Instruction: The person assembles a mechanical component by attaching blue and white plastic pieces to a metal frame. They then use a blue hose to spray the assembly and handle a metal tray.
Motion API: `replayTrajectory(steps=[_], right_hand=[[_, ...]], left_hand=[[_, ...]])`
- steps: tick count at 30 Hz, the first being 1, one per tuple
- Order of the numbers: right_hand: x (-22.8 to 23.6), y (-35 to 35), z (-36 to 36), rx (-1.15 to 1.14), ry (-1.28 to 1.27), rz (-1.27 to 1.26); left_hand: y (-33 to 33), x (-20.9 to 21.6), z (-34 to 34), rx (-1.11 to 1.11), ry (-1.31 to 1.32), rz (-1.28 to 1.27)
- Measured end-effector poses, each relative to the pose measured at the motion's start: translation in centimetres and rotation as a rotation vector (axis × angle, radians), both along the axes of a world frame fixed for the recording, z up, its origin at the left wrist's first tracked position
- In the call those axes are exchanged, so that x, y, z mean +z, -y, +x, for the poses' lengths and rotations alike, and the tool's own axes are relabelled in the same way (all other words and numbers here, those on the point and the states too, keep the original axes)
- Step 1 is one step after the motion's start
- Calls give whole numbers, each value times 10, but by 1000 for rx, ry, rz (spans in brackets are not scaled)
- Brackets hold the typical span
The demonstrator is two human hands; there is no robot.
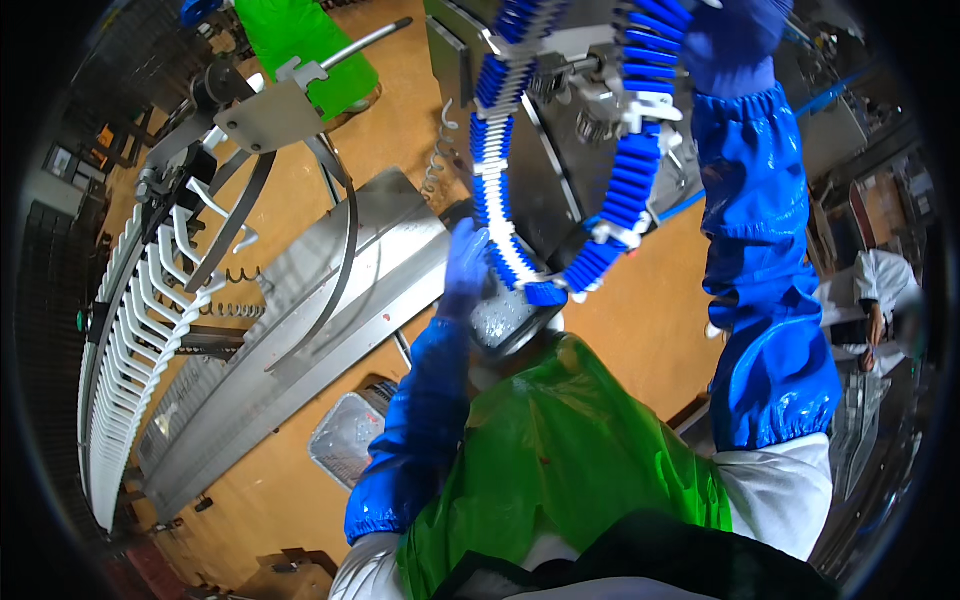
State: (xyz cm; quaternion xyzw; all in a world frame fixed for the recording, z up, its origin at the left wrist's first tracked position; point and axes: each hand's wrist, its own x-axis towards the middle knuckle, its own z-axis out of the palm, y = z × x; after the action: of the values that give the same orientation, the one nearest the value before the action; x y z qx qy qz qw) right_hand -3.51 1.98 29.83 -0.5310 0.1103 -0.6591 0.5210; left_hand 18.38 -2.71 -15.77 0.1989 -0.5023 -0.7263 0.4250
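Note:
A blue-and-white segmented chain (493, 160) hangs in a long loop in front of me, its links like narrow slats with white clips. My left hand (466, 262), in a blue glove, is beside the lower left strand, fingers pointing up and seeming to lie against it. My right hand (740, 45), also blue-gloved, is raised at the top right, near the upper right strand. The picture's edge cuts it off and its fingers do not show. Below the loop's bottom, a dark, wet-looking object (505, 322) sits close to my green apron (570, 440).
Metal machinery (590, 120) stands behind the chain. A sloping steel chute (330, 275) and a curved rack of white hooks (150, 330) are on the left. A plastic bin (347, 438) is on the floor. Other people are at the far left, in a green apron (300, 50), and the right, in white (885, 285).

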Motion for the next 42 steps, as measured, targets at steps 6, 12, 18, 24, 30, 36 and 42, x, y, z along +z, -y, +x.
replayTrajectory(steps=[6,12,18,24,30,36,42], right_hand=[[23,0,-63,-92,163,-135],[50,-13,-224,-202,-96,45],[73,0,-327,-783,-254,163],[19,68,-439,-731,-653,464],[-48,99,-481,-967,-1779,514],[-69,93,-490,-868,-1943,311],[-106,93,-468,-954,-1983,-134]], left_hand=[[-27,73,-72,-234,-154,359],[8,165,-39,-3,-65,229],[127,279,-58,41,-127,216],[164,299,-98,-47,374,-513],[141,288,-97,-60,566,-446],[128,295,-106,-37,463,-271],[131,272,-89,-7,-145,403]])
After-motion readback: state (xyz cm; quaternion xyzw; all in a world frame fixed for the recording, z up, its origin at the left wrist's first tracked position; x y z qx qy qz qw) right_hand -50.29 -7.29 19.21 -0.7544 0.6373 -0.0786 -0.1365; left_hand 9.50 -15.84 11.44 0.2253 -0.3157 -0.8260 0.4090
